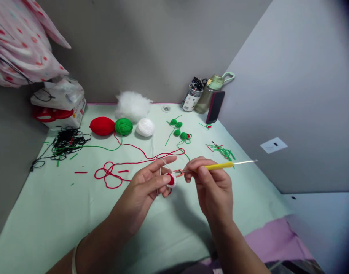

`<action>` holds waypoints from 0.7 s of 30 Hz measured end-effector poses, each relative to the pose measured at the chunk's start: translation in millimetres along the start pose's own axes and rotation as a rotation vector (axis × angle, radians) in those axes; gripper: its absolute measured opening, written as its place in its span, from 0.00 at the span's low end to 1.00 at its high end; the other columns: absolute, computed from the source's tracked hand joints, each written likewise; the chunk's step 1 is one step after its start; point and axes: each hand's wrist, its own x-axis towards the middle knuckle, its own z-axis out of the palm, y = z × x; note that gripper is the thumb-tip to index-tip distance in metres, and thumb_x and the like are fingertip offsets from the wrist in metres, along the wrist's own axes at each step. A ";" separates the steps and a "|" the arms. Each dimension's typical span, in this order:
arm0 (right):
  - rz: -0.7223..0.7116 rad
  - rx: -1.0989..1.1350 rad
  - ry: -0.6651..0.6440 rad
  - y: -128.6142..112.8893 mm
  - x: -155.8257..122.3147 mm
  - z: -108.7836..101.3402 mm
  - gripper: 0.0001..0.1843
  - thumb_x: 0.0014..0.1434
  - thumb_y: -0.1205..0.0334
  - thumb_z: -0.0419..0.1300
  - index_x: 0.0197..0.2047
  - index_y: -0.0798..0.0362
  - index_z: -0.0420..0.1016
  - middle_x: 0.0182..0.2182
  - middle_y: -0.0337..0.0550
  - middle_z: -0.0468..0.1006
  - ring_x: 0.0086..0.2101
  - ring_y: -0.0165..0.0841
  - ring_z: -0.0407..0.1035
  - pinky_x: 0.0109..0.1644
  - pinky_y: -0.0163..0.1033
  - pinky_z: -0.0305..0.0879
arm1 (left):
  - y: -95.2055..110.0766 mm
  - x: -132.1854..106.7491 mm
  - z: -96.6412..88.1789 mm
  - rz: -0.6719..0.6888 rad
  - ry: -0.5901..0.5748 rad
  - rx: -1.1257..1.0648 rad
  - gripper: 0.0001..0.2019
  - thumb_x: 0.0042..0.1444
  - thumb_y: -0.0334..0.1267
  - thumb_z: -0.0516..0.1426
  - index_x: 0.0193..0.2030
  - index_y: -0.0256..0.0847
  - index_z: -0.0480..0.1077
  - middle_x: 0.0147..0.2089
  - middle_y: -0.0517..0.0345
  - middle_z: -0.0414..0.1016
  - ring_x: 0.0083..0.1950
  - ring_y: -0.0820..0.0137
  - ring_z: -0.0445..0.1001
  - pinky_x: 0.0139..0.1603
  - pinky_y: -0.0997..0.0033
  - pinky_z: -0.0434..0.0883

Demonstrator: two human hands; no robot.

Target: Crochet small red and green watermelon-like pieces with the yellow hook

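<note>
Two hands in play, both gripping. The left hand (142, 186) pinches one small crochet piece (171, 180), red in the middle with a bumpy white edge, and a thin white strand runs over its raised index finger. The right hand (215, 186) has its fingers closed around one crochet hook (220, 166), yellow plastic-looking grip, slim shiny metal sticking out at both ends. The piece sits between the hands, above the table (111, 224), with the hook's near tip at its edge and one little orange loop (179, 173) right there too.

Behind that, three yarn balls in a row: a smooth egg-shaped red ball (102, 126), a rounder green ball (123, 126) and a white ball (145, 127). One cloudlike clump of white fluff (133, 105) sits behind them. I count four rounded green pieces (177, 133) with loose tails, plus a tiny red-and-green bit (209, 126) off on its own. Loopy red yarn (108, 176) sprawls on the left, near one tangled heap of black cord (67, 142). Too many yarn snippets (222, 151) on the right to count.
</note>
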 end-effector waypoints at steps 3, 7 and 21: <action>0.077 0.085 0.007 -1.8 2.9 1.8 0.10 0.68 0.58 0.65 0.36 0.51 0.84 0.30 0.41 0.78 0.26 0.30 0.70 0.30 0.37 0.71 | -1.0 -0.4 -1.6 -0.010 -0.023 -0.022 0.15 0.56 0.36 0.70 0.51 0.44 0.86 0.35 0.60 0.73 0.29 0.77 0.62 0.34 0.74 0.65; 0.081 0.090 -0.034 3.6 -0.4 4.0 0.09 0.68 0.57 0.66 0.38 0.50 0.85 0.33 0.42 0.80 0.29 0.30 0.73 0.32 0.37 0.72 | -5.7 -0.1 -2.6 0.077 0.037 0.119 0.14 0.55 0.38 0.71 0.49 0.47 0.86 0.35 0.59 0.76 0.35 0.71 0.70 0.39 0.71 0.68; -0.034 -0.048 -0.057 5.4 -9.3 5.0 0.09 0.72 0.60 0.62 0.45 0.45 0.86 0.37 0.41 0.80 0.31 0.31 0.73 0.35 0.39 0.71 | -8.1 3.3 -5.9 0.125 0.022 0.169 0.14 0.55 0.37 0.73 0.49 0.48 0.85 0.32 0.64 0.75 0.30 0.77 0.70 0.33 0.76 0.67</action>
